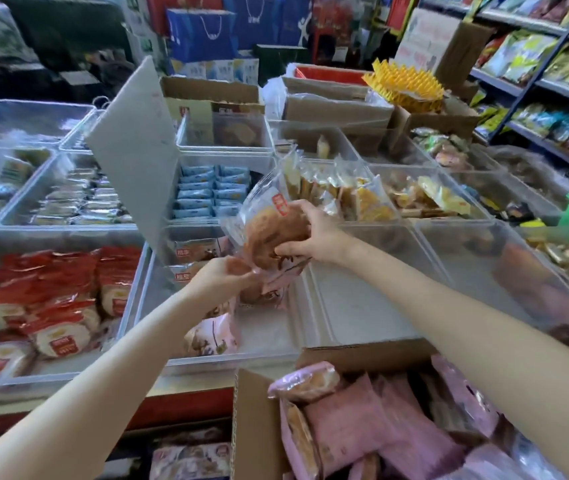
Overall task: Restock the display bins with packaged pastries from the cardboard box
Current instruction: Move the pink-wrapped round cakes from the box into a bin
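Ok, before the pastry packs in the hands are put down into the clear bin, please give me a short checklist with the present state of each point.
1. Right hand grips the packaged pastries: ok.
2. Left hand pinches the packs' lower edge: ok.
3. Packs are over the target clear bin: ok.
4. Bin lid is raised, opening free: ok.
5. Bare floor space left in the bin beside the pink packs already there: ok.
6. Cardboard box holds more pink packs for the next load: ok.

Head view looks down (close) over bins [362, 306]
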`<state>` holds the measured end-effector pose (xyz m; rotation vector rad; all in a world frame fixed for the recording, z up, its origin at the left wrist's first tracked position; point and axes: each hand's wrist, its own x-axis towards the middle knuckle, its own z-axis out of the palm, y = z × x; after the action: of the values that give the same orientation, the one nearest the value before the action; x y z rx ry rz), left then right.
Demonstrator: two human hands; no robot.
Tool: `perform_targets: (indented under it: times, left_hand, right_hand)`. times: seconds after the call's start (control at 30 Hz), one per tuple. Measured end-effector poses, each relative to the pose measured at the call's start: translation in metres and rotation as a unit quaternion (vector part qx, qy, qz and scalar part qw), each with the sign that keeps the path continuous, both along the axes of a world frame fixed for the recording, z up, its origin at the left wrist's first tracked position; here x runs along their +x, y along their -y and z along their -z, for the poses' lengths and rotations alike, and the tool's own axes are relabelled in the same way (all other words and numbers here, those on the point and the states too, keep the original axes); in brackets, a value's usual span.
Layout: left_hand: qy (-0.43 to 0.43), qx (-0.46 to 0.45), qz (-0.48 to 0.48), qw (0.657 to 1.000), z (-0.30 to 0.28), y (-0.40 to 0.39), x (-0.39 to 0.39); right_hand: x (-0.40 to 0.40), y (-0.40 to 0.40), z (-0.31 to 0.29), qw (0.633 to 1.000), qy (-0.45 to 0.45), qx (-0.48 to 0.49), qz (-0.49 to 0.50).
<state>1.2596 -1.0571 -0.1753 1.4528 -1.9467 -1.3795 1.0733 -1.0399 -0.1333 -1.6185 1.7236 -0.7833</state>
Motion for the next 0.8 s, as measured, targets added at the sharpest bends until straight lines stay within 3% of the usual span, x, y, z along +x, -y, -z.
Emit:
perform_targets:
  times: [0.07,0.17,0.27,0.4,0.47,0.63,0.8]
  left_hand:
    - [0.144,-0.054,0.008,0.988,0.016,0.011,0.019]
    - [0.217,-0.042,0.022,0.975,0.040,0.012,0.040]
    - [0.234,-0.021,0.097,0.967,0.060,0.006,0.044]
    - [0.258,-0.024,0.129,0.957,0.075,0.007,0.040]
    - [0.255,-0.039,0.119,0.959,0.079,0.012,0.039]
    - [0.196,-0.054,0.062,0.977,0.081,0.025,0.039]
    - [0.214,-0.076,0.094,0.969,0.084,0.035,0.036]
  right_hand:
    - [0.001,0.021,0.011,0.972,-0.224,0.002,-0.062]
    - [0.012,0.036,0.028,0.893,-0.415,0.072,-0.159]
    - [0.031,0.044,0.047,0.825,-0.499,0.116,-0.240]
    - [0.055,0.055,0.074,0.774,-0.563,0.112,-0.268]
    - [0.060,0.060,0.077,0.786,-0.546,0.114,-0.264]
    - [0.052,0.077,0.046,0.890,-0.347,0.178,-0.235]
    - [0.038,0.066,0.070,0.870,-0.373,0.211,-0.243]
